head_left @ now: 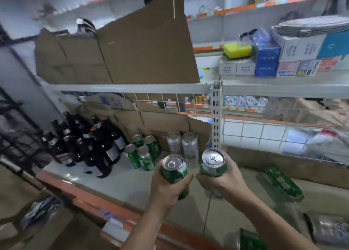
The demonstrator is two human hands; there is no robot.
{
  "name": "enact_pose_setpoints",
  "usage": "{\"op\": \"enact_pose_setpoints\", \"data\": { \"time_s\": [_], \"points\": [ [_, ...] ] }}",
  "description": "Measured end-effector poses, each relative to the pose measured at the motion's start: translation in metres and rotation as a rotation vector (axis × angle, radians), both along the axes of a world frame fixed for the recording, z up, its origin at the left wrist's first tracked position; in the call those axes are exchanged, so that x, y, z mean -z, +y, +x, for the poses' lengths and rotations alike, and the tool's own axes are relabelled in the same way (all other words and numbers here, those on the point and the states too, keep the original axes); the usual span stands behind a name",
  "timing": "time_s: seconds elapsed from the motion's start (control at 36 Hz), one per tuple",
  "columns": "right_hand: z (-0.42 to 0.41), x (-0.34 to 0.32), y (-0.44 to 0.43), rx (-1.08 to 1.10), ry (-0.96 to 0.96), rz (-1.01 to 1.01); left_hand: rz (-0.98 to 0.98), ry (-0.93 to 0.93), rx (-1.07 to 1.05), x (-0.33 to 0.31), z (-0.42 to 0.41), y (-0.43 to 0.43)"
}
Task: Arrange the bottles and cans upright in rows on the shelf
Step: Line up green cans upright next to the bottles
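Close up, the left hand (170, 190) grips one green can (174, 171) and the right hand (225, 182) a second can (213, 164), both upright over the shelf (113, 176), best lowered level just in front of the standing cans (143, 153).

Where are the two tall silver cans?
In the head view, the silver cans stand upright at the back of the lower shelf, against the cardboard, just right of the green cans and left of the white post.
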State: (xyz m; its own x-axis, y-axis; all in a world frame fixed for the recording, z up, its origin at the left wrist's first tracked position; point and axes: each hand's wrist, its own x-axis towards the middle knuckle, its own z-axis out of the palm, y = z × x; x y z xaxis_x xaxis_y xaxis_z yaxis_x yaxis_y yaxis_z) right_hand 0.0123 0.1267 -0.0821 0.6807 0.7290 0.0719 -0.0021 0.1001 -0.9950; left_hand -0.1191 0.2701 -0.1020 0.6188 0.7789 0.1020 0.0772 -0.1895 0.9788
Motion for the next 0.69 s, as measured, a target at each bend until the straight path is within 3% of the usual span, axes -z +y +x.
{"op": "enact_pose_setpoints", "data": {
  "time_s": [0.17, 0.36, 0.69],
  "points": [
    [-0.024, 0.007, 0.052, -0.060, 0.006, -0.040, 0.016, -0.013, -0.070, -0.004, -0.031, 0.059],
    [-0.063, 0.034, 0.139, 0.015, 0.023, -0.088, -0.014, -0.012, -0.063, 0.020, -0.063, 0.150],
    [-0.122, 0.097, 0.261, 0.284, 0.045, -0.282, -0.256, 0.138, 0.237, 0.086, -0.095, 0.293]
  ]
}}
